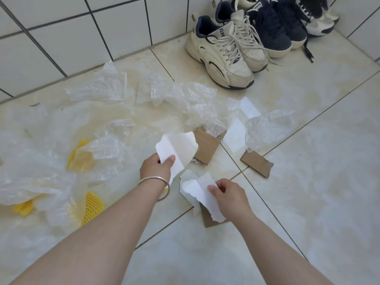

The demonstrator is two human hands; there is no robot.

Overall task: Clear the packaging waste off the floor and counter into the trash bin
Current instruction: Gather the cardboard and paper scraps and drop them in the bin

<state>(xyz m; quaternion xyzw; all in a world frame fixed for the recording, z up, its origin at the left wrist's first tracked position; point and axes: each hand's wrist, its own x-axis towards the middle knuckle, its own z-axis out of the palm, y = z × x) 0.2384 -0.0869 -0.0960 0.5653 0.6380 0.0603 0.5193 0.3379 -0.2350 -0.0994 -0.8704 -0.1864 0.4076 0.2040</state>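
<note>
Two hands in view: both reach down over a tiled floor (308,202) strewn with packaging waste.
Floor: pale glossy tiles with dark grout lines, meeting a white tiled wall (61,38) at the top.
Clear plastic film, left (37,177): large crumpled sheet spread over the floor at the left edge, lying partly over yellow foam netting (93,204).
Clear plastic film, centre (181,95): crumpled pieces lying near the wall, one edge overlapping a cardboard piece.
Clear plastic film, right (267,128): smaller crumpled piece, its lower edge touching a cardboard strip (257,163).
Shoes: white sneakers (222,52) stand by the wall; dark blue sneakers (275,27) just beside them, to the right.
Cardboard, centre (205,147): flat brown piece on the floor, partly behind the upper paper.
Cardboard, lower (207,220): brown piece under the lower paper.
Left hand (157,167): grasping a torn white paper piece (178,145) between thumb and fingers, raised off the floor; metal bangle (158,182) on the wrist.
Right hand (230,197): fingers pinching a second torn white paper piece (197,190), low over the floor.
Paper strips (248,108): flat white pieces on the floor between the centre and right films.
</note>
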